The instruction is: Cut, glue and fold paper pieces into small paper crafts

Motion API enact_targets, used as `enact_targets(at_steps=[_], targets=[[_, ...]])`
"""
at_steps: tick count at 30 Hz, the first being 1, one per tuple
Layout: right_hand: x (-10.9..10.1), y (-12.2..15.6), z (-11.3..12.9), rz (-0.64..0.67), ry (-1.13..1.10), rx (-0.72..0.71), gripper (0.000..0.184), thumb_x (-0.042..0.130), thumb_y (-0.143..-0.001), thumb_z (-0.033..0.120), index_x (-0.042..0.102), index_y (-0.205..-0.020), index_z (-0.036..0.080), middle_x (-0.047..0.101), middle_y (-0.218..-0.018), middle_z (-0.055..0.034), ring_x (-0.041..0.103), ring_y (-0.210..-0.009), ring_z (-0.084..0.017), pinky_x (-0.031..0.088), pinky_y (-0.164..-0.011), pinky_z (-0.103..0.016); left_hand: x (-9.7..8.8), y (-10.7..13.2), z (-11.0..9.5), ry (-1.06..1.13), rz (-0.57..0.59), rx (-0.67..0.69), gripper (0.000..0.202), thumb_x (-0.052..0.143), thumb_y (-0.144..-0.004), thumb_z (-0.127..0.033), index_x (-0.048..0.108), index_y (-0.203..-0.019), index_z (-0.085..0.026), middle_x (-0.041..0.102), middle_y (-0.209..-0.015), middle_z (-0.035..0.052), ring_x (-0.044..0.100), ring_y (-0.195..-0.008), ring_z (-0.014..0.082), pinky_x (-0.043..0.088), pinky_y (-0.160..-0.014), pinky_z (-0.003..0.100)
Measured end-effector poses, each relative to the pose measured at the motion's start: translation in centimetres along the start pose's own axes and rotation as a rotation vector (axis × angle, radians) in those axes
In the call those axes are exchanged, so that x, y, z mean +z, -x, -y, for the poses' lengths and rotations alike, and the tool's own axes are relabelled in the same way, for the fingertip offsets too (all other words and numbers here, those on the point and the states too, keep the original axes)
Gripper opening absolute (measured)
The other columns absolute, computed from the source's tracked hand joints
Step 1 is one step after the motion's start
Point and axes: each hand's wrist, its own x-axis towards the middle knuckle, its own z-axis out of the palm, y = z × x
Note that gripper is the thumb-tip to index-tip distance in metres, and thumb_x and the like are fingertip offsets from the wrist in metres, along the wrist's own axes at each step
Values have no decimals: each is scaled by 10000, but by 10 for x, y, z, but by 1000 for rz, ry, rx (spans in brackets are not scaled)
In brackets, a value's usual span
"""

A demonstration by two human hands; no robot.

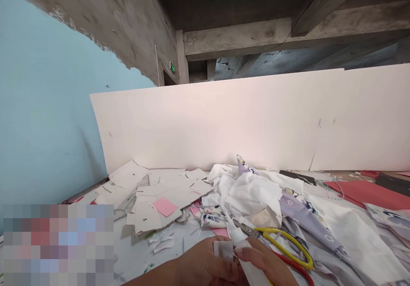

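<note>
White tube [252, 272] points forward and left.

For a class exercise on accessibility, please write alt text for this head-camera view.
A person's left hand and right hand hold a long white object beside yellow-handled scissors, amid lilac floral fabric and torn cardboard. A white board stands behind.

We observed bright, diffuse light; a soft shadow [91, 158] fell on the blue wall [41, 106], wide-angle distortion bowed the white board [243, 124], and a pixelated patch [57, 243] obscured the lower left.
</note>
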Motion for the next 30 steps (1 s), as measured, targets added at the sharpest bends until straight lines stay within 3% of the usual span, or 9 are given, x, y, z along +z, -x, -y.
enact_targets(at_steps=[6, 14, 22, 27, 30], targets=[[2, 3, -1, -46, 14, 36, 346, 512, -834, 411, 420, -1142, 283, 613, -826, -56, 622, -734, -224, 501, -636, -275, 6, -1, 2, 86, 18, 80, 326, 774, -528, -82, 661, -834, -79, 630, -737, 57, 602, -713, 154, 433, -728, 271], [-2, -9, 15, -131, 51, -12, 334, 534, -820, 398, 446, -1125, 295, 658, -807, -44, 646, -697, -219, 518, -611, -258, 7, -1, 2, 22, -32, 60, 337, 790, -526, -109, 644, -830, -89, 600, -730, 47, 586, -697, 141, 438, -722, 283], [2, 4, 10, -143, -122, 164, 513, 663, -723, 225, 444, -1165, 366, 698, -915, -2, 676, -786, -210, 534, -728, -265, 1, -1, 2, -93, -52, 82, 301, 815, -484, -162, 613, -697, -95, 536, -628, 16, 519, -598, 107, 387, -620, 235], [12, 3, 7, -144, -326, 416, 346, 582, -768, 181, 485, -1085, 282, 670, -700, 18, 649, -594, -155, 529, -602, -233, 6, -3, -1, -88, 17, 156, 319, 817, -489, -205, 600, -699, -101, 544, -645, 20, 517, -630, 118, 385, -659, 254], [11, 1, 7, -178, -303, 389, 328, 545, -781, 158, 479, -1085, 263, 643, -631, 34, 623, -544, -138, 514, -568, -218, 7, -3, 0, -89, -51, 192, 369, 821, -475, -177, 601, -763, -110, 564, -669, 23, 538, -652, 131, 401, -670, 272]])
